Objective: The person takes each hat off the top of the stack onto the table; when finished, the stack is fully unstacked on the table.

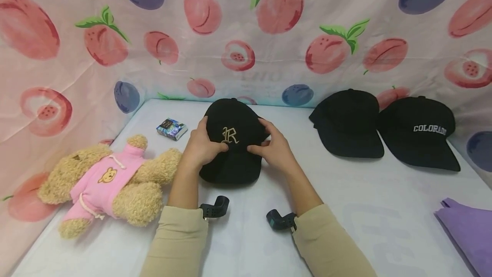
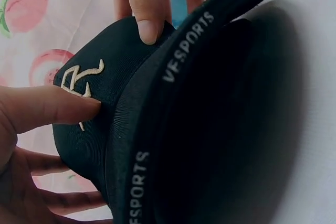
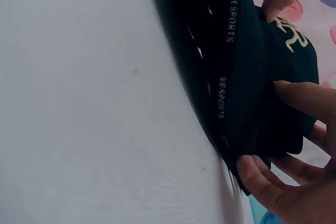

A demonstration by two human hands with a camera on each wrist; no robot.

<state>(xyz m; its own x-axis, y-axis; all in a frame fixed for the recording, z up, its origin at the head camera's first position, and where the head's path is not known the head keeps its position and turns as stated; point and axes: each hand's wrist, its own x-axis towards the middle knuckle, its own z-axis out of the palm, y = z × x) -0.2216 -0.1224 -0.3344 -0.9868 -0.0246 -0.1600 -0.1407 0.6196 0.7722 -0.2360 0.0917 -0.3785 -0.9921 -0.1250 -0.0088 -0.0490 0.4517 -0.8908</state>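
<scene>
A black baseball cap with a gold embroidered R stands near the middle of the table, its brim toward me. My left hand grips its left side, thumb pressed on the front beside the letter. On the opposite side my right hand holds the cap with its thumb in front and fingers spread along the side. White VESPORTS lettering runs along the brim edge in the left wrist view. The right wrist view shows the right hand's fingertips at the cap's lower side.
Two more black caps, a plain one and a COLORADO one, sit at the back right. A teddy bear in pink lies left, below a small patterned box. Purple cloth lies at right. Fruit-print fabric hangs behind.
</scene>
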